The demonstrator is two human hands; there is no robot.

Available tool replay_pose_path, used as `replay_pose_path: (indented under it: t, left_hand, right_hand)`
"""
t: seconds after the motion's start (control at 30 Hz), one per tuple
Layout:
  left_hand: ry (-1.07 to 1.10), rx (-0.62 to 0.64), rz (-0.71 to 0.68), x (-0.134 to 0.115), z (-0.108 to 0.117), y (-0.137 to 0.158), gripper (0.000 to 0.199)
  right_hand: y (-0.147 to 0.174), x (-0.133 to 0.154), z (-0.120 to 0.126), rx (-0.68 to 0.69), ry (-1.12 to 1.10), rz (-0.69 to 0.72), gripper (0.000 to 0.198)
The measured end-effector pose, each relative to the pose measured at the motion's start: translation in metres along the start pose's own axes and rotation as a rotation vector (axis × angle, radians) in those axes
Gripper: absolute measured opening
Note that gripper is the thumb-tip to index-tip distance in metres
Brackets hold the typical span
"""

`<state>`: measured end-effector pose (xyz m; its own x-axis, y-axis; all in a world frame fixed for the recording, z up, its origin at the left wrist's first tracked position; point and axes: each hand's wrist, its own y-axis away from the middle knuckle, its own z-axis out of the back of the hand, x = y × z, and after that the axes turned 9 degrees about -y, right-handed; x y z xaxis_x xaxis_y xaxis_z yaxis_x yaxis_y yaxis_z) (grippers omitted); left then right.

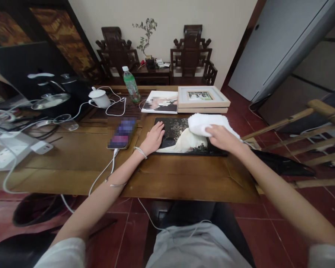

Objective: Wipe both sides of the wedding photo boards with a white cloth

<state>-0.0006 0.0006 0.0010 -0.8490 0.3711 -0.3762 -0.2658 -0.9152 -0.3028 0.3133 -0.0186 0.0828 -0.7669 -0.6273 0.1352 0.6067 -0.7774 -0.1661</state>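
Note:
A dark photo panel (181, 146) with a flowing white dress pictured on it lies flat on the wooden table (184, 175). Resting on its left edge is my left hand (156, 137), fingers stretched out and holding nothing. My right hand (220, 137) grips a folded white towel (209, 123) that lies over the panel's upper right part and hides it there. Just behind the panel are a white-edged photo print (160, 102) and a stack of light wood picture frames (202, 97).
Left of the panel, a phone (123, 133) is plugged into a white cable. Farther back stand a green-labelled bottle (131, 85) and a white lidded cup (99, 98). A power strip (9, 149) and a clear plastic cup (66, 122) sit at far left. Wooden bars (290, 124) rise at right.

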Motion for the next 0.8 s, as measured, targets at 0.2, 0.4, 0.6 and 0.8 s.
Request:
replay_pose_path:
  t: [0.2,0.4,0.6,0.8]
  left_hand:
    - [0.013,-0.017,-0.003,0.003,-0.001,0.000,0.045]
    - [0.016,-0.026,0.011,-0.001,-0.002,0.000,0.044]
    - [0.005,-0.021,0.014,-0.002,-0.001,0.001,0.044]
    - [0.009,-0.017,-0.004,0.001,-0.001,0.001,0.044]
  right_hand:
    - [-0.039,-0.046,-0.002,-0.115,0.002,-0.113,0.025]
    - [0.023,-0.001,-0.015,-0.109,-0.071,0.022,0.032]
    - [0.096,0.065,-0.020,-0.068,-0.109,0.206,0.035]
    - [0.049,0.062,-0.013,-0.018,-0.147,0.127,0.039]
